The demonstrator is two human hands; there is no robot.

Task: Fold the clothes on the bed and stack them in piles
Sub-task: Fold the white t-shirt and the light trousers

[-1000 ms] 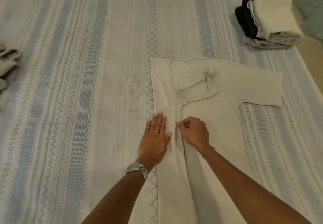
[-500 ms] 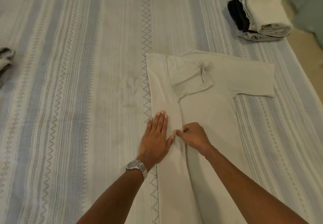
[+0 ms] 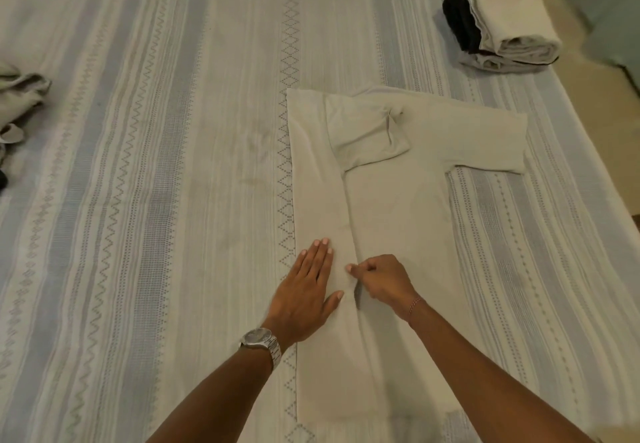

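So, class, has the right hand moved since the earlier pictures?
Yes. Judged against the folded sleeve, the right hand has slid along the fold of the shirt, toward the person.

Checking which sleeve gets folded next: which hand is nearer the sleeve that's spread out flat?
Right. The right hand pinches the shirt's folded edge, on the side toward the unfolded sleeve; the left hand lies flat on the folded panel, farther away.

Bed [image 3: 145,172] covered by striped, patterned spread. Beige shirt [image 3: 398,221] laid flat at centre-right, left side folded in. Folded stack [image 3: 502,23] placed near far right edge. Crumpled clothes [image 3: 17,103] left at left edge.
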